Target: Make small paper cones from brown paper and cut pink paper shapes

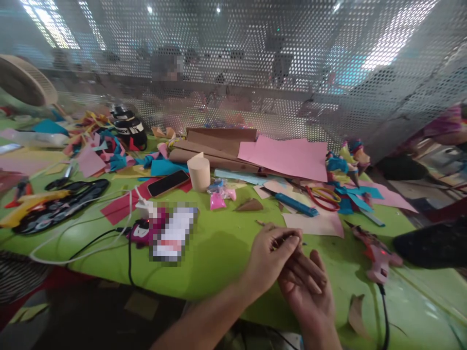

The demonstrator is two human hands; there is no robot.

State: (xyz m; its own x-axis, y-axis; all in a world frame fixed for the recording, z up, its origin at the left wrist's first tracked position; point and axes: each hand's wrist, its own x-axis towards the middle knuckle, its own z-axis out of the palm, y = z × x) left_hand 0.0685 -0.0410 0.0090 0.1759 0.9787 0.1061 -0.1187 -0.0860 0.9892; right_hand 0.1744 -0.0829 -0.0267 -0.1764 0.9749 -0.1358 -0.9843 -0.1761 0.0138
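Grip of our left hand is curled, thumb to fingers, against the loosely open right hand; we cannot tell whether it pinches anything. Just beyond both, we record a pale pink paper on the green counter; farther, a blue cutter; rightward, a glue gun.

my left grip overlaps the fingers of my right grip over the green desk; a pink glue gun lies rightward, a blue cutter and cream roll beyond.
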